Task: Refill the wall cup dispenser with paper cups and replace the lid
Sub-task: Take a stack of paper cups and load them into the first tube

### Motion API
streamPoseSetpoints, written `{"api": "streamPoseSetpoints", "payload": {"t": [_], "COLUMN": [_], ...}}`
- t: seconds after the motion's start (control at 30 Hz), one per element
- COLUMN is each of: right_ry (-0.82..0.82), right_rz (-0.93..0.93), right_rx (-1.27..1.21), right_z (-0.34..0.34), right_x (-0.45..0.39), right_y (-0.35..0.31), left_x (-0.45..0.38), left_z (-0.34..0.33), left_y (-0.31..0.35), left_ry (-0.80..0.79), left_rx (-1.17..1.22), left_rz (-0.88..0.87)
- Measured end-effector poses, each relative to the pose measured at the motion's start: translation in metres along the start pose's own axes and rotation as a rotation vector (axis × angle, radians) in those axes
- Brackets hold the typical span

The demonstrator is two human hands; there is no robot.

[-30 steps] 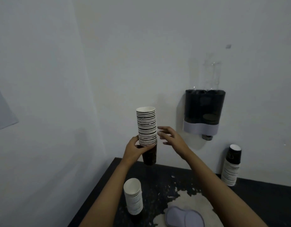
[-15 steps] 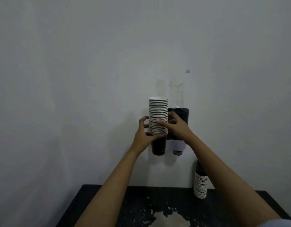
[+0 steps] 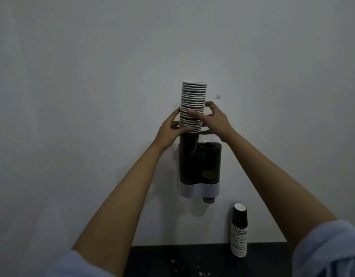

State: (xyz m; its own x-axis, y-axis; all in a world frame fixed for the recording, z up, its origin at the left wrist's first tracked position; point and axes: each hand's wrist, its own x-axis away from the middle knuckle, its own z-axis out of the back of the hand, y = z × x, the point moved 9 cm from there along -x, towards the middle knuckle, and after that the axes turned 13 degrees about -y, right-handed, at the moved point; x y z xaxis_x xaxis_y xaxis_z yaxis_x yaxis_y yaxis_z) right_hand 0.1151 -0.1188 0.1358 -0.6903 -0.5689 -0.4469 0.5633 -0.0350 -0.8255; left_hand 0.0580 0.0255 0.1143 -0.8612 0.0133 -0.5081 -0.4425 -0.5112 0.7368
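Both hands grip a tall nested stack of white-rimmed dark paper cups (image 3: 192,108), bottom cup dipping into the left tube of the dark wall-mounted cup dispenser with pale base band (image 3: 199,166). Left hand (image 3: 169,130) fingers wrap the stack's lower rims; right hand (image 3: 213,119) fingers pressed round the side, likely steadying it for insertion. Second striped cup stack (image 3: 239,234) leans on the black countertop (image 3: 192,260). Lid not visible.

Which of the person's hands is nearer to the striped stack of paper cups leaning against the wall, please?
The right hand, though both are well above that leaning stack, gripping the raised paper cup stack; the left hand is on its far side.
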Motion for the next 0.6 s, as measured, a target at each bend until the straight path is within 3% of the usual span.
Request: {"api": "streamPoseSetpoints", "payload": {"t": [0.33,0.6], "right_ry": [0.017,0.011], "right_rz": [0.056,-0.034], "right_rx": [0.060,0.122], "right_z": [-0.008,-0.017], "right_x": [-0.054,-0.069], "right_y": [-0.002,0.050], "left_x": [-0.043,-0.049], "left_z": [0.023,0.008], "left_y": [-0.019,-0.066], "left_ry": [0.071,0.043], "left_rx": [-0.029,0.001], "left_rz": [0.041,0.107]}}
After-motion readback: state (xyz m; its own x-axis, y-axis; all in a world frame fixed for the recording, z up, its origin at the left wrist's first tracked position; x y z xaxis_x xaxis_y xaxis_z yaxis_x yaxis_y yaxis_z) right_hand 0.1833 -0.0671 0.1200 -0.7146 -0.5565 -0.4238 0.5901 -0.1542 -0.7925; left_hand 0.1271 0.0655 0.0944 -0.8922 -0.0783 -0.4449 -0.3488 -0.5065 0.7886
